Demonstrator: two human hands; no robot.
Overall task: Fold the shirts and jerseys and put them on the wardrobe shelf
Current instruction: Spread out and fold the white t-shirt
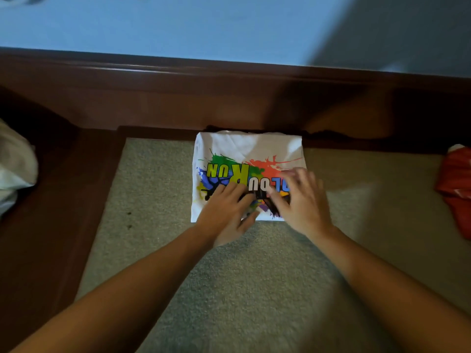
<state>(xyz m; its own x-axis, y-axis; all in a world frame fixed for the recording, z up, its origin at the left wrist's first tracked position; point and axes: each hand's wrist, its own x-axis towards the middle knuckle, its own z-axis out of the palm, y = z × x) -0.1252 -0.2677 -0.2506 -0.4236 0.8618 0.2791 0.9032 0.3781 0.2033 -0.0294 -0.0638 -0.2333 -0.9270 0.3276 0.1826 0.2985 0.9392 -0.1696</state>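
A white T-shirt (244,149) with a bright paint-splash print and upside-down lettering lies folded into a rectangle on a beige carpet (254,276). My left hand (224,210) lies flat on the shirt's near left part, fingers straight. My right hand (300,200) presses the near right part with its fingers spread, slightly blurred. Both hands cover the lower part of the print.
A dark wooden bed frame (178,98) runs across behind the shirt, with a light blue sheet (153,26) above it. A red garment (456,187) lies at the right edge. A white bundle (15,166) sits at the left edge on dark floor.
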